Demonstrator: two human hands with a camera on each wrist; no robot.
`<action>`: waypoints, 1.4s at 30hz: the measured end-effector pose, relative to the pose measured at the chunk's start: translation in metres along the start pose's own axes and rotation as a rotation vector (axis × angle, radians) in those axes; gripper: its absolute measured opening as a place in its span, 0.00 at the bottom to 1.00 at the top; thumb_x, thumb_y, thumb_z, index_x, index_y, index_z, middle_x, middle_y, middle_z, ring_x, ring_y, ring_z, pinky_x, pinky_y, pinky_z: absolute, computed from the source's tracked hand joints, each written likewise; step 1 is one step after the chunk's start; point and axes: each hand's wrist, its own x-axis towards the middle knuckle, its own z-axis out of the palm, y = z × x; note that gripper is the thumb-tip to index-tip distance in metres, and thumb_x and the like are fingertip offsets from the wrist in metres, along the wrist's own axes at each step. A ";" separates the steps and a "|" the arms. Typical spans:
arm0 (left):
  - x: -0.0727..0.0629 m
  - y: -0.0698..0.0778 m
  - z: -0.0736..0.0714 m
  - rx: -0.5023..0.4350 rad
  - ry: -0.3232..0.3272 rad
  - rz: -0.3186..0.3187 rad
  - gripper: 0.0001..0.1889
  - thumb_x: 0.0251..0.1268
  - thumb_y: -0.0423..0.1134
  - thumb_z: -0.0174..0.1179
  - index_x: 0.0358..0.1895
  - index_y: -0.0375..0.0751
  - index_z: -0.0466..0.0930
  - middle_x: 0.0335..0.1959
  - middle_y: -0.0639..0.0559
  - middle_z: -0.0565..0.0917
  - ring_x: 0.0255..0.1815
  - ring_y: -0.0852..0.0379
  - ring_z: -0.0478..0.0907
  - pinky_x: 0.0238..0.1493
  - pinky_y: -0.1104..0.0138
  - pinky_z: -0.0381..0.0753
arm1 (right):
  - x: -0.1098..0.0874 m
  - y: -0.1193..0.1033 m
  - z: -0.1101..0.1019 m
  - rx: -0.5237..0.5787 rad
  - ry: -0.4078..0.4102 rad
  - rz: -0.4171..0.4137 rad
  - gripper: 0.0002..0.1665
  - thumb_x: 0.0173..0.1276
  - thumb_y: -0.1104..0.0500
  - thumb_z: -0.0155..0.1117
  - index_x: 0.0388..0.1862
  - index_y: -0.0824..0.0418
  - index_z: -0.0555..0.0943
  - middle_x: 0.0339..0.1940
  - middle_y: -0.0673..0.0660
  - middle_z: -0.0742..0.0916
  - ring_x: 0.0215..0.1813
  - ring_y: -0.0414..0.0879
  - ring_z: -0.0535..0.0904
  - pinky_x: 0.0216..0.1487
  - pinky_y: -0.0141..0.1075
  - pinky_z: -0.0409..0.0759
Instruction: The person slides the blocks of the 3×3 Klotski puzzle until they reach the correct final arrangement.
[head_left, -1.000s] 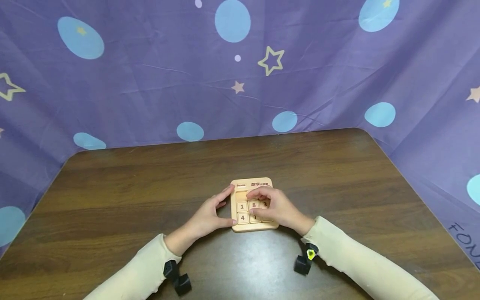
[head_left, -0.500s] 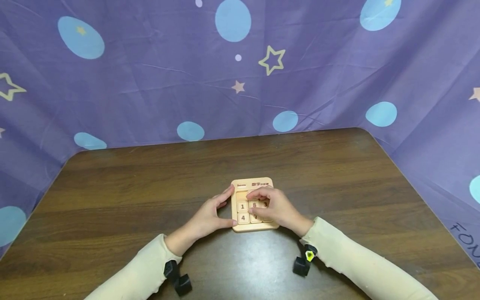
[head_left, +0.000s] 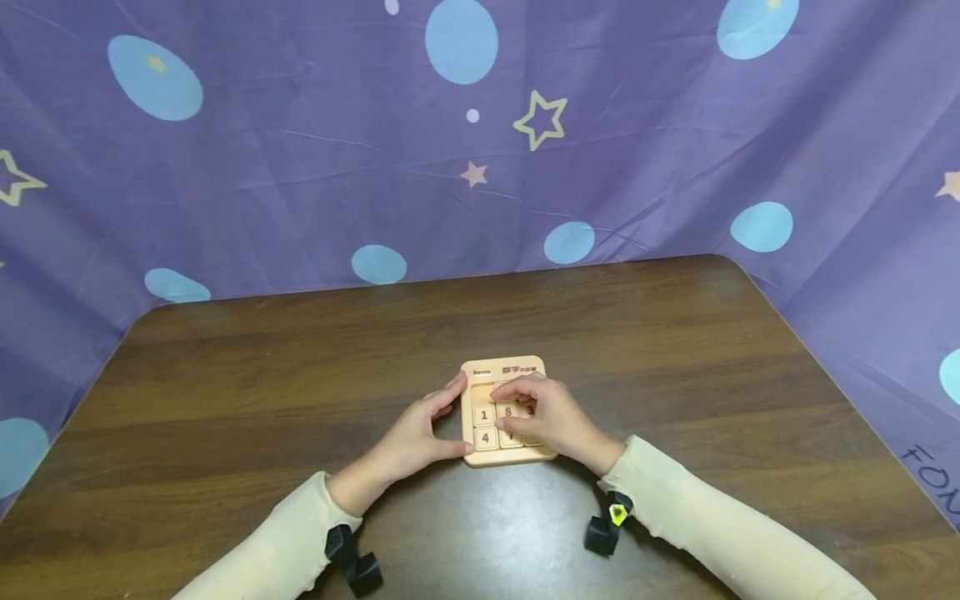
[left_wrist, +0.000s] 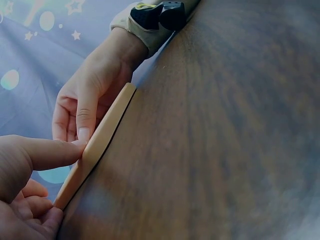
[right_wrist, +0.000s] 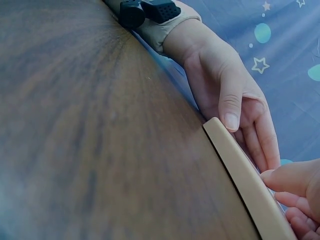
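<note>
A pale wooden sliding number puzzle (head_left: 510,457) lies on the brown table, with dark lettering along its far edge. Tiles 1 (head_left: 483,415) and 4 (head_left: 486,438) show in its left column, with a bare slot above them. My left hand (head_left: 408,437) holds the puzzle's left side, thumb near the front corner and index finger at the far one. Over the tiles, my right hand (head_left: 555,417) has thumb and index finger apart, their tips on the tile area beside the slot. It covers much of the right column. Tile 8 (head_left: 508,412) shows between them.
The wooden table (head_left: 300,358) reaches back to a purple curtain (head_left: 337,150) printed with stars and blue ovals. A black device is strapped at each wrist, over pale sleeves (head_left: 720,517).
My right thumb has shifted slightly left over the tiles. My left hand stays at the puzzle's side, and the visible tiles keep their places.
</note>
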 end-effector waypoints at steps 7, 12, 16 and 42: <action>0.001 -0.001 0.000 -0.008 -0.004 0.003 0.46 0.46 0.33 0.72 0.70 0.29 0.56 0.72 0.39 0.57 0.72 0.45 0.55 0.68 0.52 0.63 | 0.001 -0.001 -0.001 -0.025 0.002 0.003 0.16 0.50 0.64 0.74 0.40 0.59 0.85 0.39 0.51 0.86 0.41 0.42 0.77 0.44 0.31 0.78; 0.001 -0.001 0.000 -0.007 -0.003 0.002 0.46 0.46 0.33 0.72 0.69 0.28 0.56 0.72 0.39 0.57 0.72 0.44 0.56 0.68 0.51 0.63 | 0.000 -0.002 -0.001 -0.034 0.006 0.001 0.16 0.49 0.64 0.74 0.40 0.59 0.85 0.39 0.51 0.86 0.41 0.42 0.77 0.43 0.31 0.78; 0.001 0.000 -0.001 0.013 0.000 0.012 0.46 0.46 0.33 0.72 0.69 0.28 0.56 0.72 0.38 0.58 0.71 0.43 0.57 0.67 0.51 0.64 | 0.002 -0.003 0.001 -0.049 0.015 -0.004 0.16 0.49 0.64 0.74 0.39 0.59 0.85 0.39 0.51 0.86 0.41 0.42 0.77 0.44 0.31 0.78; -0.001 0.003 -0.002 0.033 -0.004 -0.026 0.46 0.46 0.34 0.73 0.70 0.30 0.57 0.72 0.41 0.57 0.71 0.44 0.57 0.68 0.52 0.64 | 0.004 -0.010 0.004 -0.084 0.060 0.094 0.15 0.48 0.63 0.75 0.38 0.57 0.88 0.36 0.50 0.87 0.40 0.41 0.77 0.42 0.30 0.79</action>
